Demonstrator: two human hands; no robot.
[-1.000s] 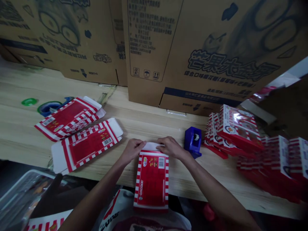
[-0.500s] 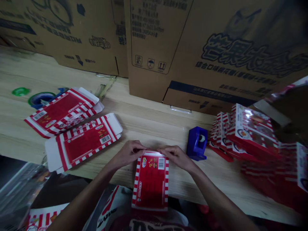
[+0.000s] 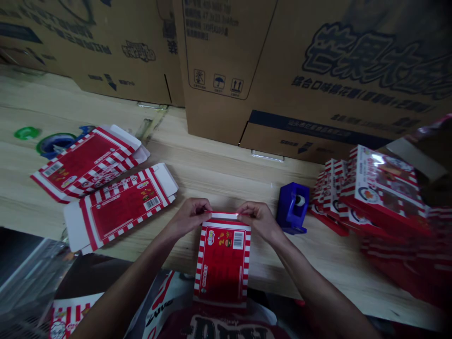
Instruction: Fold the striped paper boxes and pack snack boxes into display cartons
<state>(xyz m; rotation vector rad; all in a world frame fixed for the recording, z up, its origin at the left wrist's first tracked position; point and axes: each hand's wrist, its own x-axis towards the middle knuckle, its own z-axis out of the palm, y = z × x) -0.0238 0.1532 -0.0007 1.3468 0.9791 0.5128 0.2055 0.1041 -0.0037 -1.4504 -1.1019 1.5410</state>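
A red and white striped carton (image 3: 222, 263) lies at the front edge of the table, its far end toward the big boxes. My left hand (image 3: 192, 216) pinches the left corner of the carton's narrow end flap (image 3: 224, 215), and my right hand (image 3: 257, 219) pinches the right corner. The flap stands up a little from the carton's face, showing white. Two more unfilled-looking striped cartons, one upper (image 3: 88, 162) and one lower (image 3: 122, 207), lie to the left of my left hand. A blue tape dispenser (image 3: 292, 209) stands just right of my right hand.
Large brown cardboard boxes (image 3: 226, 113) line the back of the table (image 3: 212, 179). Several striped cartons with clear windows (image 3: 381, 188) are stacked on the right. Tape rolls (image 3: 58, 143) and a green ring (image 3: 27, 133) lie at the left. A striped bag (image 3: 72, 313) is below the table edge.
Both hands have pulled the carton's end flap slightly up and away, so its white strip shows. The view has shifted a little; the other things stay put.
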